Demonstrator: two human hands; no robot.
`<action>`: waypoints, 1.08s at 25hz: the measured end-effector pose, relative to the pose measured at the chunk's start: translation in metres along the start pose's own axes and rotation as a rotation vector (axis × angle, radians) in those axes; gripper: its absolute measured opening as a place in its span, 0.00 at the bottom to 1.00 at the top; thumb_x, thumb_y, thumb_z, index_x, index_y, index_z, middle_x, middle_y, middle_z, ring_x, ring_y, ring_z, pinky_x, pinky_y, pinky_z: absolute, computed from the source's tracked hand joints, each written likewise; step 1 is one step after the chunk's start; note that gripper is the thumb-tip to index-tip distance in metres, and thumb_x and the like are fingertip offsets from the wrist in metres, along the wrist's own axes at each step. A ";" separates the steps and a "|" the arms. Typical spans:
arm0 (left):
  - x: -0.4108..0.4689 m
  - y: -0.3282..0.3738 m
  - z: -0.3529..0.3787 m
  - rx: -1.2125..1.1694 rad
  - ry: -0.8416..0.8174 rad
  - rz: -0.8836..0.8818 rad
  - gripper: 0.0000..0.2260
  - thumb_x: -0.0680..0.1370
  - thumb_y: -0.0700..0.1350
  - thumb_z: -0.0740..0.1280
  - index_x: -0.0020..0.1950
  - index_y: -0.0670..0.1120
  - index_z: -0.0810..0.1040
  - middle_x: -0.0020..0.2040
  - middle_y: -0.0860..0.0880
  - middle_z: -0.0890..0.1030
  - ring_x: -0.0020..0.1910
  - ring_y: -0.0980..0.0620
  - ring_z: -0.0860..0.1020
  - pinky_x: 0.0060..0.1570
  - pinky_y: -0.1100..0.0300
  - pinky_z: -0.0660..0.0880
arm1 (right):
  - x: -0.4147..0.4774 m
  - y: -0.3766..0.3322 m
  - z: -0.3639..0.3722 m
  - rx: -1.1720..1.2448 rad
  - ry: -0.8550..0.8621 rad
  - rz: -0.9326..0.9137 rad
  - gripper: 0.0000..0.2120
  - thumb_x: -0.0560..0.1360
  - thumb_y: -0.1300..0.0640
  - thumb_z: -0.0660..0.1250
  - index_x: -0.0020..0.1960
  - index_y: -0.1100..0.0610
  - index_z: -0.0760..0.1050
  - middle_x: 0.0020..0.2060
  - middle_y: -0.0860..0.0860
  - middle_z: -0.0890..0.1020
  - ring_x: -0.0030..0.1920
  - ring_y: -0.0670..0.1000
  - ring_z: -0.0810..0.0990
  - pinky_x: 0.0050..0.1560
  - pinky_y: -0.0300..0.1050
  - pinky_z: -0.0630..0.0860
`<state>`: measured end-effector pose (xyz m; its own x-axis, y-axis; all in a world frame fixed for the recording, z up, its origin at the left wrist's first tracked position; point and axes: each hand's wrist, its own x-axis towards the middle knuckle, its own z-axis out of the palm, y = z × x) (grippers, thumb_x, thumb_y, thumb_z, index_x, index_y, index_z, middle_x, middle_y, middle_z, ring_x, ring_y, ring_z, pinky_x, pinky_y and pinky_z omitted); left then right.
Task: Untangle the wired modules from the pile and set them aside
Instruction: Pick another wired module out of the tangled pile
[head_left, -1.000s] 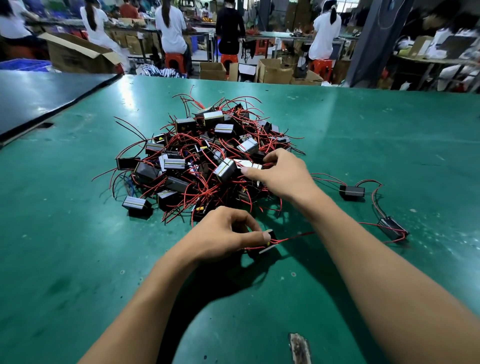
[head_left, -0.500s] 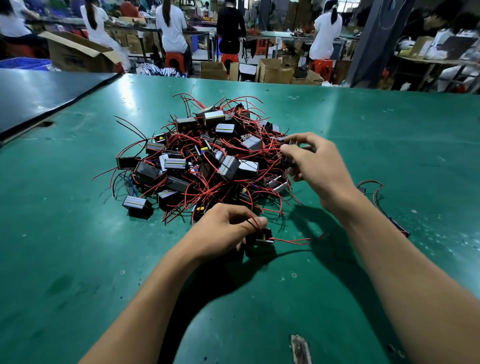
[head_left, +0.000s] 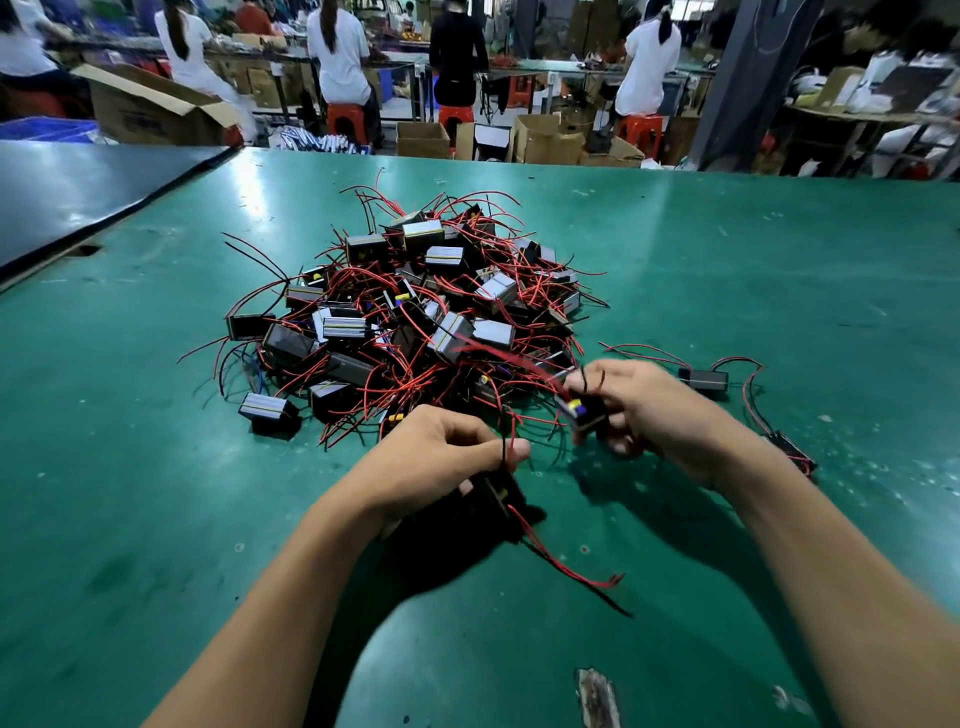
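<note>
The green table (head_left: 727, 249) gives me room to work. The pile (head_left: 405, 322) of wired modules sits in the middle of it, within reach: a heap of small black boxes knotted together by red and black leads. Off to my right, apart from the heap, lie one freed module (head_left: 704, 382) and, nearer me, another freed module (head_left: 789, 453), their wires loose on the mat. I judge that to be the set-aside spot, far enough from the tangle that nothing snags again. Both my hands are at the near edge of the pile, close to my body, where I can pull against the knot. My left hand (head_left: 436, 462) is curled closed around a black module (head_left: 501, 493), gripping it low over the table with its leads (head_left: 566, 566) trailing toward me. My right hand (head_left: 654, 415) is closed in a pinch on a second module (head_left: 582, 413), the one showing a yellow and blue part, raised a little. A red wire (head_left: 498, 356) runs from it back into the heap, blurred, so I take it this one is not yet free. Whether it also crosses the other module's leads I cannot tell.
</note>
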<state>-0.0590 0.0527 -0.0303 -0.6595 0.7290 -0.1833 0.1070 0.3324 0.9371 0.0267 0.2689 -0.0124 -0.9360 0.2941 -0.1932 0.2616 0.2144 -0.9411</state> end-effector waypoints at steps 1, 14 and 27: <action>0.000 0.000 0.000 0.001 0.002 0.002 0.14 0.70 0.59 0.75 0.40 0.48 0.84 0.36 0.39 0.82 0.31 0.48 0.74 0.37 0.55 0.71 | -0.004 0.006 0.002 -0.067 -0.019 0.030 0.09 0.80 0.50 0.65 0.44 0.53 0.78 0.30 0.49 0.82 0.24 0.45 0.71 0.23 0.35 0.62; 0.003 0.001 0.013 -0.224 0.056 0.056 0.06 0.79 0.34 0.66 0.53 0.39 0.81 0.46 0.41 0.86 0.37 0.49 0.80 0.37 0.59 0.77 | -0.024 0.018 -0.013 -0.693 0.034 -0.036 0.16 0.74 0.37 0.68 0.40 0.49 0.80 0.39 0.46 0.84 0.39 0.45 0.78 0.44 0.42 0.73; -0.003 0.005 0.035 0.274 0.204 0.327 0.05 0.70 0.45 0.78 0.44 0.49 0.86 0.35 0.58 0.83 0.36 0.59 0.80 0.41 0.67 0.75 | -0.029 0.020 -0.004 -0.208 -0.120 -0.056 0.09 0.78 0.54 0.71 0.43 0.59 0.75 0.30 0.55 0.79 0.25 0.51 0.77 0.25 0.41 0.72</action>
<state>-0.0309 0.0733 -0.0356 -0.6884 0.6982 0.1967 0.5080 0.2705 0.8178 0.0597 0.2686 -0.0242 -0.9686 0.1660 -0.1854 0.2394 0.4183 -0.8762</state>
